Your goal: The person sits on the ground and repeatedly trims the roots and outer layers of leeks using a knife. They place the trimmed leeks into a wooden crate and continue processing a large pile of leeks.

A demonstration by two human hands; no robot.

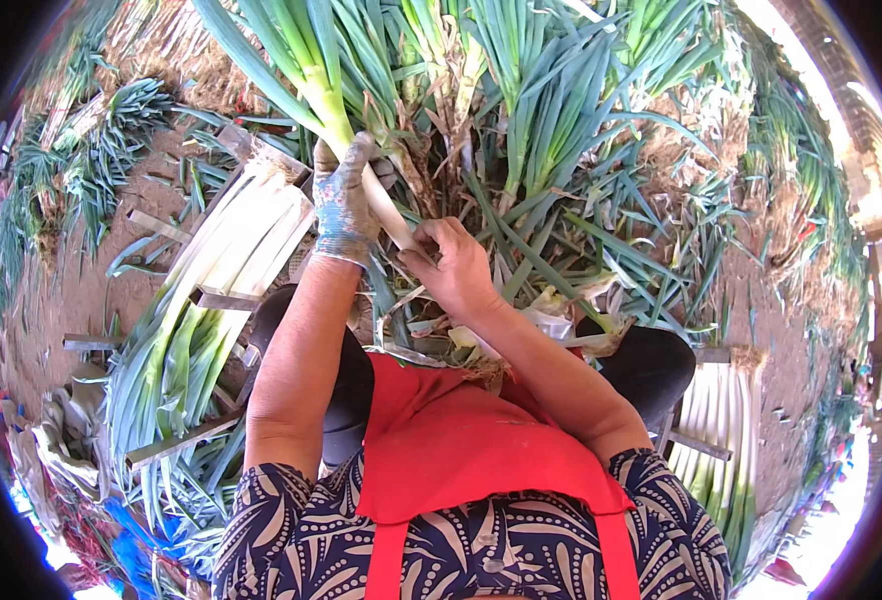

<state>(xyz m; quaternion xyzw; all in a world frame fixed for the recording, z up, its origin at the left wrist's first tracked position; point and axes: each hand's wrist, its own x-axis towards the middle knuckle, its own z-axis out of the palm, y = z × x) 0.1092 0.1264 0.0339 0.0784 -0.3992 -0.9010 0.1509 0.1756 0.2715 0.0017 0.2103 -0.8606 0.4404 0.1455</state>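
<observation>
One green onion [331, 112] | gloved left hand [345, 195] is gripping mid-length; bare right hand [453, 268] is pinching lower end [402, 236] | apparently peeling; next pull probably needing steady left hold

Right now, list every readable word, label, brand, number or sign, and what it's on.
None readable.
Gloved left hand: bluish patches, no legible lettering.
Green onion in its grip: no lettering visible.
Red apron: no lettering visible.
Patterned shirt: leaf-and-dot print, no lettering visible.
Objects at the picture's far left edge: too small and blurred to tell.
</observation>
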